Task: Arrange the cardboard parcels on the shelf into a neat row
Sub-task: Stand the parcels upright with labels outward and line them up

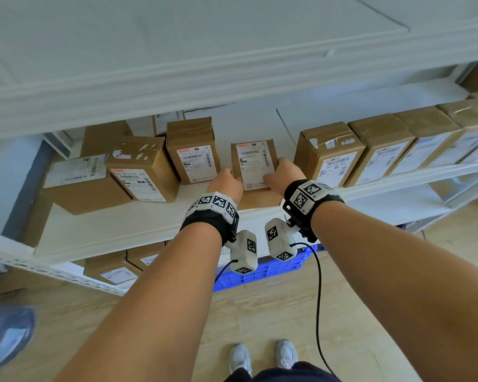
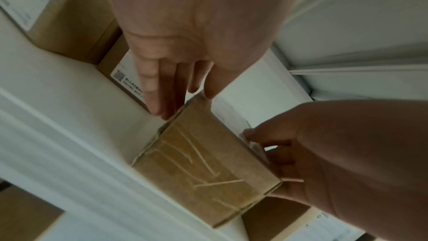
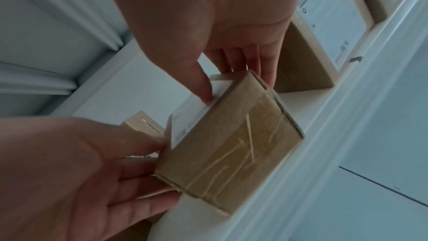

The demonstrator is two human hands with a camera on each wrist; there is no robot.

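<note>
A small cardboard parcel (image 1: 255, 166) with a white label on top sits near the front edge of the white shelf (image 1: 108, 224), in the gap between two groups of parcels. My left hand (image 1: 226, 183) holds its left side, fingers (image 2: 157, 91) along the side wall. My right hand (image 1: 283, 172) grips the right side, thumb (image 3: 203, 83) on the label. The taped front face of the parcel (image 2: 201, 164) (image 3: 227, 149) shows in both wrist views. To the right stands a tight row of parcels (image 1: 381, 147). To the left lie loosely placed parcels (image 1: 141, 169), the nearest (image 1: 193, 150) upright.
The upper shelf board (image 1: 177, 78) hangs low over the parcels. More boxes (image 1: 111, 268) sit on the shelf below, next to a blue crate (image 1: 260, 274). Another person's shoe (image 1: 6, 334) is on the wooden floor at far left.
</note>
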